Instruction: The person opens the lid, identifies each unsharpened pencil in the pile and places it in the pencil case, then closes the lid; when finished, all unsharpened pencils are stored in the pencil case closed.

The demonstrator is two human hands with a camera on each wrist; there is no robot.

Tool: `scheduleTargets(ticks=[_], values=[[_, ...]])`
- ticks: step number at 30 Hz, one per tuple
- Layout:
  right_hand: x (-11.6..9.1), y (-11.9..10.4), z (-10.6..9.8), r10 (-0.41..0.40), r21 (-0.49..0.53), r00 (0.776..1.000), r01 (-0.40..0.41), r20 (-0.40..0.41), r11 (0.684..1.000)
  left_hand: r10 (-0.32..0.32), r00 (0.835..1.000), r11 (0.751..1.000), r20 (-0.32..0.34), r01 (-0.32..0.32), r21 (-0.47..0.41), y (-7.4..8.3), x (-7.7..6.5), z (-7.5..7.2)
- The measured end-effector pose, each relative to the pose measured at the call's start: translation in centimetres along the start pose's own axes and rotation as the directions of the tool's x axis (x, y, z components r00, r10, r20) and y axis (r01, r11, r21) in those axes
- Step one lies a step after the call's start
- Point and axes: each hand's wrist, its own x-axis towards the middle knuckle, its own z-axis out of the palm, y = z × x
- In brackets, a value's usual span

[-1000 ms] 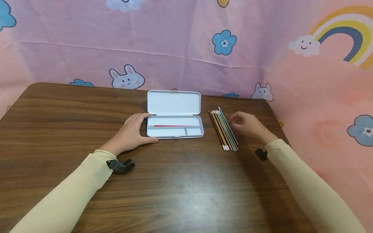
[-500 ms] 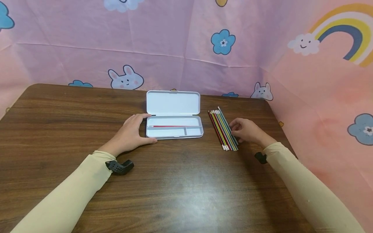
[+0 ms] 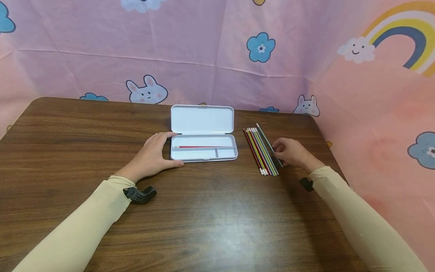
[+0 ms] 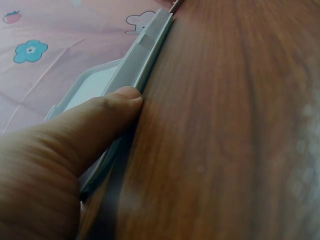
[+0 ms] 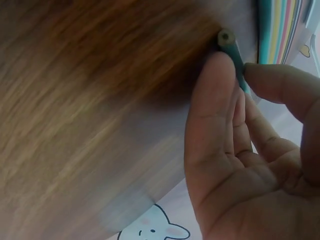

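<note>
A white pencil case [image 3: 193, 154] lies on the table with its lid [image 3: 202, 120] raised at the back. One red pencil [image 3: 197, 147] is in its long rear compartment. My left hand [image 3: 154, 155] holds the case by its left end, thumb [image 4: 122, 102] at the front edge and fingers at the back corner. To the right, my right hand [image 3: 292, 153] pinches a teal pencil [image 5: 235, 55] between thumb and fingers, near its unsharpened end. That pencil slants away from a row of several coloured pencils [image 3: 259, 153], its white eraser end pointing to the back.
The brown wooden table [image 3: 190, 219] ends at a pink patterned cloth [image 3: 204, 45] behind and on the right. Black wrist bands [image 3: 140, 194] sit on both sleeves. Two small front compartments of the case are parted by a divider [image 3: 216, 152].
My right hand has come down beside the row, taken hold of the teal pencil at its right edge and drawn it slightly right, apart from the others. The left hand keeps its place.
</note>
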Motion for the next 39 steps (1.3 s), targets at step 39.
scheduleTargets(ticks=[39], values=[[-0.88,0.58,-0.35,0.041,-0.048,0.999,-0.041,-0.001,0.998,0.013,1.000,1.000,0.012,-0.013,-0.005,-0.21,-0.15,-0.05]])
